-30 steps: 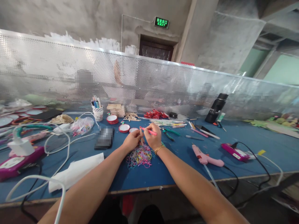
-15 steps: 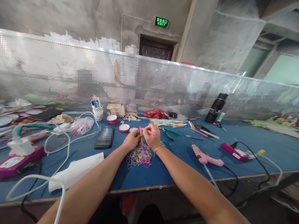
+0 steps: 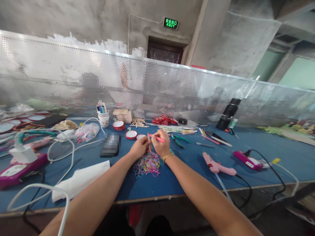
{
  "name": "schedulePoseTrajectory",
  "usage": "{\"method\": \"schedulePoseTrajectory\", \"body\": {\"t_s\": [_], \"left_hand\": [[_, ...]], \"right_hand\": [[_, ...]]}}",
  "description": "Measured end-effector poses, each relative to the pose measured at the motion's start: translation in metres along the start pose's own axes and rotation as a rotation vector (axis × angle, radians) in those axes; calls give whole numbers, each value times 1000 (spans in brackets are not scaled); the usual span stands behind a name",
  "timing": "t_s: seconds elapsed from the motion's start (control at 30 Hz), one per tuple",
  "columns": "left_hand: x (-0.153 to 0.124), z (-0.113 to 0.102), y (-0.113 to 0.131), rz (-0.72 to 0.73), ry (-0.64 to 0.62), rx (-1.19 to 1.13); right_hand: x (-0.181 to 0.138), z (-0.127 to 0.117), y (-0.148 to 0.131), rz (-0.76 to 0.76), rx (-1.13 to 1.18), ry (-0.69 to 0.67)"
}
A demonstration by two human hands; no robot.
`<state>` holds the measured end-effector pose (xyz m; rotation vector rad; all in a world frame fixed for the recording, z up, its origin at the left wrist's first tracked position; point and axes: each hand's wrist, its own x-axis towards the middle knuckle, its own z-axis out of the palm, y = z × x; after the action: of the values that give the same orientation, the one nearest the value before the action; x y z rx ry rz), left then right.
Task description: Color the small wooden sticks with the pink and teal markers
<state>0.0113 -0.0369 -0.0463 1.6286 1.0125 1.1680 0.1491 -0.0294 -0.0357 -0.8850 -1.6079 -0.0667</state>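
Left hand: our left hand [image 3: 139,148] pinches a wooden stick [image 3: 149,141] upright, fingers closed round it.
Right hand: our right hand [image 3: 161,143] has its grip closed on a pink marker [image 3: 156,138], tip touching the stick.
Location: both hands meet over the middle of the counter [image 3: 246,144], just beyond a pile of coloured rubber bands [image 3: 147,164].
Progress: we judge the colouring of the stick under way; how much of it is covered we cannot tell. More plain sticks [image 3: 138,123] lie far of the hands.
Counter: blue, cluttered; pink glue gun [image 3: 216,166] near right, white cloth [image 3: 80,179] near left, pen cup [image 3: 103,117] far left, black bottle [image 3: 228,113] far right.
Room: perforated metal screen [image 3: 172,88] behind the counter, bare concrete walls, green exit sign [image 3: 170,23] above a doorway.
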Motion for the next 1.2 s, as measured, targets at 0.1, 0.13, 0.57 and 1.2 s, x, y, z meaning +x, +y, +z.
{"method": "schedulePoseTrajectory", "body": {"t_s": [0.1,0.13,0.57,1.2], "left_hand": [[0,0,1,-6,5,8],[0,0,1,-8,6,12],[0,0,0,-16,8,13],[-1,0,1,-12,6,2]], "right_hand": [[0,0,1,8,-2,-2],[0,0,1,12,-3,5],[1,-1,3,8,-10,19],[0,-1,3,-1,-23,34]]}}
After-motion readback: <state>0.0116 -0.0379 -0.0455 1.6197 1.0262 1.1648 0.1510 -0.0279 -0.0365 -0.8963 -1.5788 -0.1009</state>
